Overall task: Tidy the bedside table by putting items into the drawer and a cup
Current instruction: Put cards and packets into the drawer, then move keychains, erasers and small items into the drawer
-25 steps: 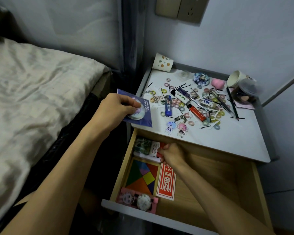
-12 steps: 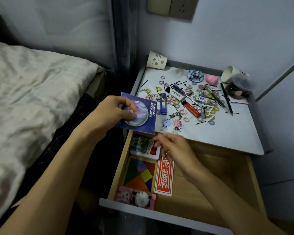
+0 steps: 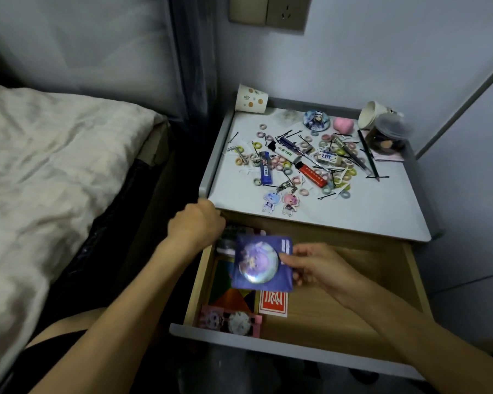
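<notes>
Right hand (image 3: 316, 268) has the blue badge card (image 3: 261, 264) pinched by its right edge, thumb on top and fingers underneath, and holds it flat over the left half of the open drawer (image 3: 339, 311). Left hand (image 3: 195, 226) sits at the front left corner of the bedside table (image 3: 367, 214), knuckles up and fingers curled under; whether it grips anything, I can't tell. Down in the drawer, partly under the card, lie a coloured tangram puzzle (image 3: 233, 298), a red packet (image 3: 273, 305) and, against the front panel, a pink badge card (image 3: 229, 322). Up top, the clutter is all there: a blue lighter (image 3: 266, 171), a red lighter (image 3: 312, 173), two character keychains (image 3: 280, 201) near the front edge, and small hair ties (image 3: 285, 163) and hairpins scattered through it. A patterned paper cup (image 3: 251, 98) stands at the back left corner, well apart from both hands.
</notes>
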A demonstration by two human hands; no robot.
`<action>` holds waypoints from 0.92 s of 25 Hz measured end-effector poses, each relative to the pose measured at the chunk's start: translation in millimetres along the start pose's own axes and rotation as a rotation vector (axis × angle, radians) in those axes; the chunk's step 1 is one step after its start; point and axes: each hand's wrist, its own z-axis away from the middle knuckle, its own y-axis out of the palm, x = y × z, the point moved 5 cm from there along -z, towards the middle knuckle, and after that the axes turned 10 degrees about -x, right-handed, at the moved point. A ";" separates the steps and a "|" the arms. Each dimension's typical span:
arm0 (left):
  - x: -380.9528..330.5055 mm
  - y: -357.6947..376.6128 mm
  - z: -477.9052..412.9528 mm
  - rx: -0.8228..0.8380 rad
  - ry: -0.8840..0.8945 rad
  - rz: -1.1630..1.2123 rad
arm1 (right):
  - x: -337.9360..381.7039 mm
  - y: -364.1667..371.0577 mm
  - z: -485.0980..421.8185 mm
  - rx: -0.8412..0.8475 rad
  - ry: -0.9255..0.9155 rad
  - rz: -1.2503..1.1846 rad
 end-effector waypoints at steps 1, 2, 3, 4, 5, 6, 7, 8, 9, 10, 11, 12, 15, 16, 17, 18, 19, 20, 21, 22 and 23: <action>-1.9 9.0 1.4 0.060 -0.016 0.029 | -14.6 3.1 -1.0 0.018 0.052 0.008; -6.2 14.3 3.5 0.109 -0.020 0.063 | -26.8 7.2 -3.7 0.034 0.090 0.013; -8.0 17.1 3.7 0.130 -0.016 0.075 | -36.9 12.9 -7.9 0.048 0.120 0.013; -8.4 17.6 3.4 0.139 -0.010 0.080 | -45.1 19.8 -12.2 0.057 0.142 0.010; -8.2 17.9 2.1 0.140 -0.006 0.079 | -51.4 26.8 -16.3 0.059 0.154 0.009; -6.9 16.9 1.2 0.141 -0.012 0.076 | -57.1 34.0 -20.2 0.059 0.162 0.008; -6.0 17.1 0.0 0.137 -0.010 0.075 | -60.6 40.2 -23.8 0.056 0.165 0.012; -6.4 17.8 -0.2 0.129 0.001 0.069 | -62.9 45.6 -27.0 0.053 0.161 0.019; -6.4 18.6 -1.0 0.119 0.014 0.062 | -64.4 51.1 -30.8 0.054 0.153 0.032; -6.6 19.0 -2.1 0.106 0.025 0.056 | -65.1 55.4 -34.5 0.055 0.139 0.057; -6.8 19.9 -3.4 0.100 0.028 0.053 | -65.8 58.7 -37.7 0.050 0.128 0.089; -6.6 20.9 -4.8 0.099 0.029 0.058 | -66.8 60.5 -40.3 0.042 0.119 0.129; -7.2 23.2 -7.5 0.139 0.019 0.077 | -68.5 61.6 -46.9 0.001 0.079 0.275; -7.6 23.0 -7.9 0.148 0.017 0.081 | -68.5 61.1 -49.0 -0.015 0.054 0.336; -8.5 22.5 -7.7 0.154 0.015 0.082 | -67.8 60.8 -50.5 -0.028 0.029 0.383; -9.6 22.1 -7.1 0.160 0.016 0.082 | -67.4 60.5 -52.0 -0.038 0.010 0.415; -10.0 22.5 -6.6 0.165 0.015 0.078 | -66.8 60.6 -53.2 -0.042 -0.007 0.435; -9.8 23.4 -6.7 0.165 0.016 0.077 | -66.0 61.0 -53.9 -0.041 -0.022 0.460; -9.8 24.1 -6.8 0.163 0.014 0.070 | -65.3 61.3 -54.9 -0.042 -0.041 0.495; -9.4 25.0 -7.5 0.154 0.017 0.055 | -64.5 60.9 -56.3 -0.045 -0.061 0.534; -9.4 25.7 -7.6 0.141 0.022 0.031 | -62.4 60.7 -57.3 -0.052 -0.090 0.574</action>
